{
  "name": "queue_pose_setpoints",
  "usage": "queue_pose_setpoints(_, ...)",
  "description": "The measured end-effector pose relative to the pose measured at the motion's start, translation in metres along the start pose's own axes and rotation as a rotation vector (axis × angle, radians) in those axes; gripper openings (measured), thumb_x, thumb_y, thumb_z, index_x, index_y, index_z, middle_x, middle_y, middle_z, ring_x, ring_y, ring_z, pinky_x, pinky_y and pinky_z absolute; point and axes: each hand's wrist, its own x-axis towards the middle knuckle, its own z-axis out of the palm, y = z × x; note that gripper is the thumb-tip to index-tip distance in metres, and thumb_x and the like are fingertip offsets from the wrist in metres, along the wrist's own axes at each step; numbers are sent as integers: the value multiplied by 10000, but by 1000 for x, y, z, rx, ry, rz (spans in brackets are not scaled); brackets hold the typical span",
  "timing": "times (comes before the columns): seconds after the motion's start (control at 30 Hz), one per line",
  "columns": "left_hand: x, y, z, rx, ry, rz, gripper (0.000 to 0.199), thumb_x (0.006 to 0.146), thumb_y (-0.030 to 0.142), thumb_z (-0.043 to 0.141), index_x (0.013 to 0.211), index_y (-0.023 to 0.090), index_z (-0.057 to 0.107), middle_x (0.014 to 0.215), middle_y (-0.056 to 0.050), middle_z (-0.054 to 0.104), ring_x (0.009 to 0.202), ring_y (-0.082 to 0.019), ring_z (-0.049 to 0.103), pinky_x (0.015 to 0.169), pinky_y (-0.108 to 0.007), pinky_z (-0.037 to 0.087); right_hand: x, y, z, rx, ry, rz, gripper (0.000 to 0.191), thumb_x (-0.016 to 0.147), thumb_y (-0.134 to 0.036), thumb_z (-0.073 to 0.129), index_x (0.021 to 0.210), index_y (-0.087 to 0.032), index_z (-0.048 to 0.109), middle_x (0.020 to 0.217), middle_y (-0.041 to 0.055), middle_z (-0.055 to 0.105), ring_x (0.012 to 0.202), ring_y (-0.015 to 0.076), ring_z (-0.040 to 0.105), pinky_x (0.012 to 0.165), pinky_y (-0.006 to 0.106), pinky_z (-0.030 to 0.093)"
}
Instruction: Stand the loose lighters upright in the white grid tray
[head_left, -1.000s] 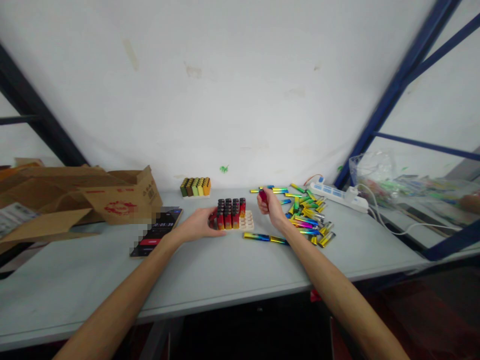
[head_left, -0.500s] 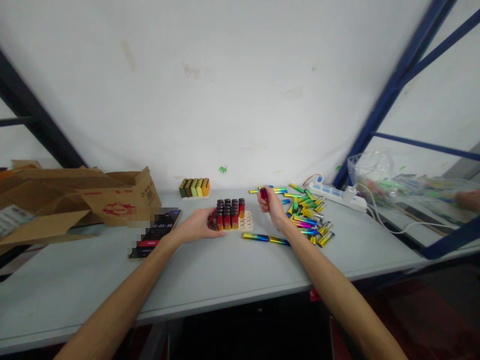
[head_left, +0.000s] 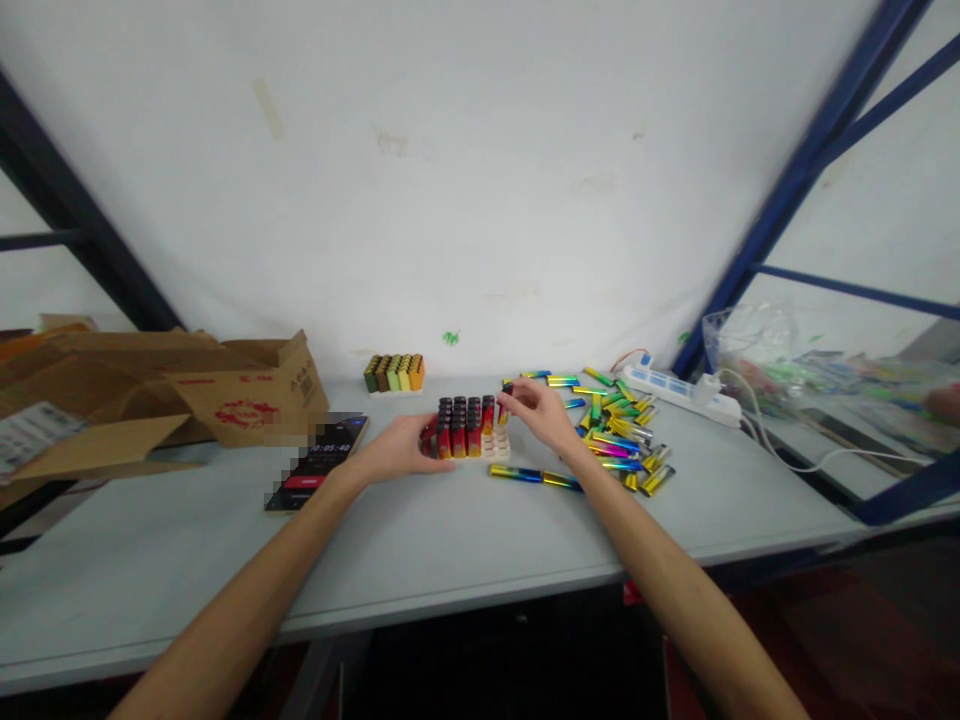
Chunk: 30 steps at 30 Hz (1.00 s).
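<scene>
A white slotted tray (head_left: 496, 448) on the table bears upright red-and-yellow lighters (head_left: 459, 430) with black tops, packed in its left and middle part. Slots at its front right are bare. My left hand (head_left: 405, 445) is wrapped around the tray's left end, thumb along the front, its other fingers partly hidden behind the lighters. Between thumb and fingertips, my right hand (head_left: 536, 408) pinches one red lighter (head_left: 503, 408), held upright at the tray's back right corner. Whether that lighter has entered a slot, I cannot tell.
Shiny coloured metallic tubes (head_left: 619, 430) lie heaped at right, two of them end to end (head_left: 517, 473) before the tray. Behind stands a block of green-to-orange lighters (head_left: 395, 373). A phone (head_left: 322, 460), cardboard box (head_left: 255, 400) and power strip (head_left: 682, 393) flank the work spot.
My right hand has moved left and slightly down, bringing the red lighter to the tray's back right corner. My left hand keeps its hold on the tray. The view has shifted slightly.
</scene>
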Motion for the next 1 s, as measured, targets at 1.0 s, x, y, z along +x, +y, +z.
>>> queue_pose_setpoints(1.0,-1,3,-1,8,6,-5,622,707,601,787,1126,153,685,867,-29,718,731,-213,616,628,-278,427,-6,-18,-5,-284,-288,-26,325,895,-473,738,824,-202,573,666,9,712,537,152,655,519,234,444)
